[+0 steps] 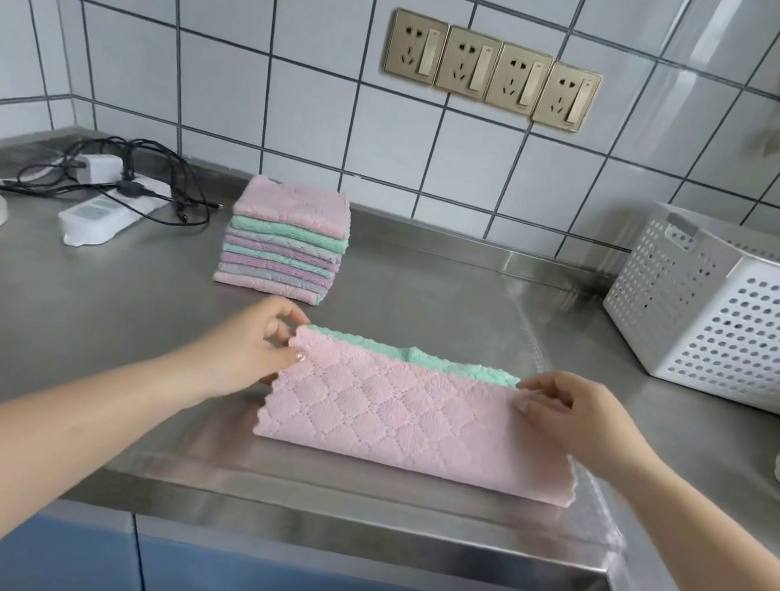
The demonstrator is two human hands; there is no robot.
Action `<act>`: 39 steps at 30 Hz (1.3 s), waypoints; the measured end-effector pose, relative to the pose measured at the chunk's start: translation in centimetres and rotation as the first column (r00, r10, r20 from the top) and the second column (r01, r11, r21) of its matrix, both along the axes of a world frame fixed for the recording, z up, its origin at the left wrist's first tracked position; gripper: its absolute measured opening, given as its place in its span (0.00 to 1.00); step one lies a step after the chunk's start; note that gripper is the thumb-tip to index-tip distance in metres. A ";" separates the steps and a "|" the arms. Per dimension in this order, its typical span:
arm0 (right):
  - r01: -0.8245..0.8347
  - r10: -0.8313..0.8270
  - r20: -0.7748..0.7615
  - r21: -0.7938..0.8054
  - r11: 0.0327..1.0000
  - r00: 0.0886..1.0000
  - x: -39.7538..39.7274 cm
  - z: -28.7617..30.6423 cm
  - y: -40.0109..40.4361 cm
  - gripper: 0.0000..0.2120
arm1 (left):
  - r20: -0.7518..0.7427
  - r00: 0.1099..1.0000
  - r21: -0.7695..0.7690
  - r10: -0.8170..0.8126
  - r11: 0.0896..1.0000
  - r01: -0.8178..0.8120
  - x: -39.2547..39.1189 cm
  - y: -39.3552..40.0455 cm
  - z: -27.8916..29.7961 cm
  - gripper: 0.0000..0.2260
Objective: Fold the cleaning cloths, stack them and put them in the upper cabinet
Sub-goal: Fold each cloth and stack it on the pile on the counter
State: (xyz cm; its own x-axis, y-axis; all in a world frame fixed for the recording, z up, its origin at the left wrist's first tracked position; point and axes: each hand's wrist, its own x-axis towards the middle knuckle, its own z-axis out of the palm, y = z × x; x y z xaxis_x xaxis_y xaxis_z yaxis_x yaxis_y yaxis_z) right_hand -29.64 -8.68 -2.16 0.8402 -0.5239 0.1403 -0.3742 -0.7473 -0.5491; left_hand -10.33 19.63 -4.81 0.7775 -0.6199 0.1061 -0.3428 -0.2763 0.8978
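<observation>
The pink cloth [418, 417] lies half-folded on the bench [61, 315] just in front of the stack of folded cloths [285, 243]; if either pinch loosens unevenly, the top layer could skew off the green edge beneath. The left hand [244, 355] and right hand [574, 421], arms reaching forward, each have fingers clamped on a far corner.

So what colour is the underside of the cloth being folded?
Mint green under the pink quilted cloth, seen in the head view.
</observation>
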 end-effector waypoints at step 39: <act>-0.197 0.060 -0.354 -0.365 0.910 0.933 7.9 -6.3 2.3 0.34 | 0.480 0.796 0.717 -0.368 0.688 -0.114 -1.8 -8.3 -2.9 0.26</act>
